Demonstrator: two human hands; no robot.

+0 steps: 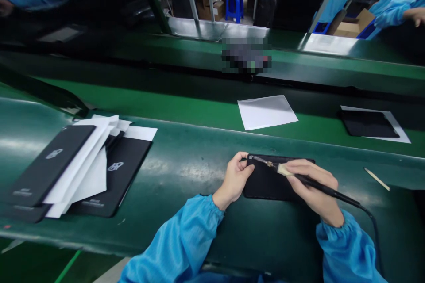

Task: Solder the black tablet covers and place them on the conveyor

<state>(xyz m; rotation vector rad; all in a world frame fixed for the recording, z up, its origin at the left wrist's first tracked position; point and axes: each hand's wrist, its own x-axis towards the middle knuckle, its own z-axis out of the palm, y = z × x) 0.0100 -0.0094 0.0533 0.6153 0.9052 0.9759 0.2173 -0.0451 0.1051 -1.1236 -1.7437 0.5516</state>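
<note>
A flat black panel [272,183] lies on the green bench in front of me. My left hand [236,177] grips its upper left corner, with the thumb on top and the fingers at the edge. In my right hand [315,183] is a soldering iron [282,169], held like a pen, its cord trailing down to the right. The iron's tip points at the panel's upper left corner, close to my left thumb. Whether the tip touches the panel I cannot tell. Part of the panel's right side is hidden under my right hand.
Black panels [128,177] with white logos and white sheets [89,181] are stacked at the left. A thin pale stick [376,179] lies at the right. Beyond the bench edge, a white sheet [267,112] and another black panel [368,124] rest on a green strip. Co-workers in blue sleeves are farther back.
</note>
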